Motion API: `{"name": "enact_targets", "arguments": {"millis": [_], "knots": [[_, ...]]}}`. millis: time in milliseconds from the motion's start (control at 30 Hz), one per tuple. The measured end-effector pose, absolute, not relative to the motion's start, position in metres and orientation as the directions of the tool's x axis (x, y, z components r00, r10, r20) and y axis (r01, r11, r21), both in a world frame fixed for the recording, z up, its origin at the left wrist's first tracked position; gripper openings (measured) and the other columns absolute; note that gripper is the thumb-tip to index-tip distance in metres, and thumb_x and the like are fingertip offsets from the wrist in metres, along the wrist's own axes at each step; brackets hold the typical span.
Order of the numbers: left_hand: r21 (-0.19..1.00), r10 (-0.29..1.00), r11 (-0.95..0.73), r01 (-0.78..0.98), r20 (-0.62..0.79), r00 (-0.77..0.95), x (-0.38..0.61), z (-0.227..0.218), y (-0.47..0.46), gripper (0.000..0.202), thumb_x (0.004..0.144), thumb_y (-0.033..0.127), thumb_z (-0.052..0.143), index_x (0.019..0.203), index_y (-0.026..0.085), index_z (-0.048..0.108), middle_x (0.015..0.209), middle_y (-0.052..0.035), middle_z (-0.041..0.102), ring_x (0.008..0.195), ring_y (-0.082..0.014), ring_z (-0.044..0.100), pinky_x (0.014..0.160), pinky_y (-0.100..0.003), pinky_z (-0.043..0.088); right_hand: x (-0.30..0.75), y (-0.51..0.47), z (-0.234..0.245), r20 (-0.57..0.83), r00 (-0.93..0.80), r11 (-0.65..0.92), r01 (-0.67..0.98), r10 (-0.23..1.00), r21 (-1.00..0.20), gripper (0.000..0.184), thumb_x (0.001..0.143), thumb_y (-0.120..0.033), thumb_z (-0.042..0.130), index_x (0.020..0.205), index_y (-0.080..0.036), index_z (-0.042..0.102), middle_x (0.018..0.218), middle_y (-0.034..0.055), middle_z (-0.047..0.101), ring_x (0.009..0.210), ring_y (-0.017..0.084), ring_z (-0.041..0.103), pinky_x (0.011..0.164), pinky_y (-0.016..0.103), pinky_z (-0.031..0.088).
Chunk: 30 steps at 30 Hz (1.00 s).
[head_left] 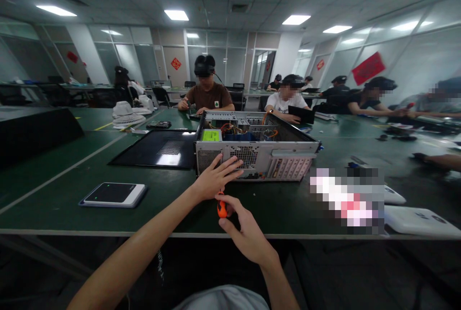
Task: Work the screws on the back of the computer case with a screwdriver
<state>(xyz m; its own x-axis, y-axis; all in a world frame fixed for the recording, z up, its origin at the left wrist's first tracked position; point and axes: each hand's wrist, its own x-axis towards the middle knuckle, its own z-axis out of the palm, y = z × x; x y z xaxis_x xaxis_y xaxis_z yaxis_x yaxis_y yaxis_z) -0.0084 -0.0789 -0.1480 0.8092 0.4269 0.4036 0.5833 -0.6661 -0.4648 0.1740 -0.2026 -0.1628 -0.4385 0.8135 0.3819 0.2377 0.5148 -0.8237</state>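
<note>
A desktop computer case (pixel 252 161) lies on its side with its back panel toward me and its top uncovered. Inside show coloured cables and a power supply with a bright green label (pixel 211 135). My left hand (pixel 218 175) is spread in front of the back panel, fingers apart, near the vent grilles. Between the thumb and fingers of my right hand (pixel 245 228) is the orange and black handle of a screwdriver (pixel 222 206). The handle is close to my left wrist, and the screwdriver's tip is hidden behind my left hand.
A black side panel (pixel 151 149) lies left of the case. Nearer is a white-edged device with a black face (pixel 115 193). White fans (pixel 127 115) stand farther back. White devices (pixel 421 221) lie at right, beside a blurred patch. Several people sit around the table.
</note>
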Motion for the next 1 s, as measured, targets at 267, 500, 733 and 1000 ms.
{"name": "enact_targets", "arguments": {"millis": [267, 500, 733, 1000], "knots": [[-0.460, 0.440, -0.660, 0.594, 0.403, 0.802, -0.008, -0.148, -0.079, 0.087, 0.083, 0.017, 0.071, 0.161, 0.023, 0.032, 0.172, -0.0079, 0.021, 0.161, -0.0272, 0.007, 0.130, -0.058, 0.005, 0.175, -0.201, -0.162, 0.457, -0.415, 0.551, 0.137, 0.787, -0.823, 0.042, 0.101, -0.039, 0.060, 0.141, -0.028, 0.059, 0.138, 0.0086, 0.064, 0.127, 0.023, 0.062, 0.111, 0.040, 0.049], [-0.438, 0.442, -0.670, 0.599, 0.412, 0.796, -0.008, -0.147, -0.081, 0.077, 0.088, 0.020, 0.063, 0.160, 0.022, 0.036, 0.171, -0.0091, 0.024, 0.161, -0.0270, 0.009, 0.129, -0.058, 0.000, 0.180, -0.193, -0.171, 0.517, -0.172, 0.488, -0.182, 0.839, -0.853, 0.034, 0.099, -0.042, 0.063, 0.128, -0.025, 0.069, 0.128, 0.0099, 0.071, 0.116, 0.026, 0.071, 0.106, 0.043, 0.054], [-0.431, 0.460, -0.669, 0.605, 0.399, 0.793, -0.006, -0.146, -0.082, 0.087, 0.081, 0.015, 0.069, 0.161, 0.021, 0.034, 0.171, -0.0096, 0.024, 0.161, -0.0281, 0.011, 0.130, -0.056, 0.000, 0.184, -0.183, -0.172, 0.376, 0.210, 0.429, -0.516, 0.902, -0.741, 0.032, 0.095, -0.045, 0.065, 0.116, -0.021, 0.072, 0.121, 0.0105, 0.074, 0.100, 0.027, 0.076, 0.101, 0.050, 0.054], [-0.418, 0.435, -0.694, 0.586, 0.405, 0.804, -0.018, -0.141, -0.082, 0.080, 0.086, 0.017, 0.063, 0.161, 0.020, 0.035, 0.171, -0.0082, 0.023, 0.160, -0.0264, 0.014, 0.131, -0.050, 0.006, 0.192, -0.181, -0.168, 0.234, 0.248, 0.341, -0.648, 0.940, -0.681, 0.030, 0.094, -0.046, 0.061, 0.113, -0.025, 0.072, 0.121, 0.0064, 0.075, 0.104, 0.025, 0.075, 0.104, 0.047, 0.053]]}}
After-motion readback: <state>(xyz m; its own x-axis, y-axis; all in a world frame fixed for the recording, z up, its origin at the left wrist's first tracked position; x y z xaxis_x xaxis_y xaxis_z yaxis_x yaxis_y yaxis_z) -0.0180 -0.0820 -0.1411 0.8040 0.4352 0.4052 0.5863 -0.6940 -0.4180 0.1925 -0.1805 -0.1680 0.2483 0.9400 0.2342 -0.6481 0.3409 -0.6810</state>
